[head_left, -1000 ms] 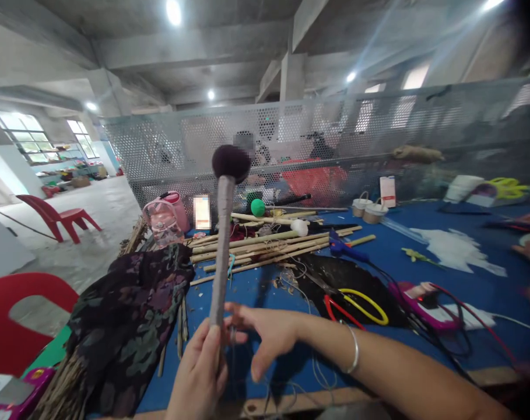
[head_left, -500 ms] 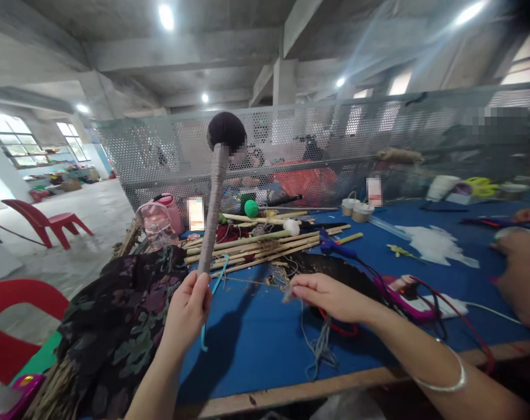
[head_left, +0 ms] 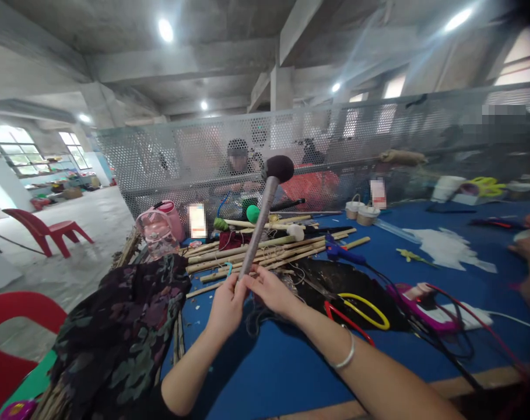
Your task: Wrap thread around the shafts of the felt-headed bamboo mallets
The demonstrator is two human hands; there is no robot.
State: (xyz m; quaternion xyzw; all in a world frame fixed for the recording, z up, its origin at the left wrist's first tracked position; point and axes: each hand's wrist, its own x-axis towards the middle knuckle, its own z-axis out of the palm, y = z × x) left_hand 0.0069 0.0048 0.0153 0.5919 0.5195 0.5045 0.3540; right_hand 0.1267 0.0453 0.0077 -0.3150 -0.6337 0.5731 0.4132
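Note:
My left hand [head_left: 227, 305] is closed round the bottom of a yarn-wrapped grey stick [head_left: 258, 231] that ends in a dark fuzzy ball [head_left: 278, 168]; the stick leans up and to the right. My right hand [head_left: 270, 290], with a silver bangle on its wrist, meets the left at the stick's base, fingers pinched against it. Loose grey yarn [head_left: 256, 312] lies on the blue table [head_left: 291, 373] just under both hands.
A pile of bamboo sticks [head_left: 265, 248] lies beyond the hands, a dark floral cloth [head_left: 120, 326] at left. Red and yellow scissors [head_left: 356, 309], a blue glue gun [head_left: 339, 251] and cables sit to the right. Another person's hand [head_left: 529, 251] is at far right; a person sits behind the mesh screen [head_left: 334, 146].
The stick has tilted to the right and dropped lower. My right hand moved left from the yarn to the stick's base, joining the left hand.

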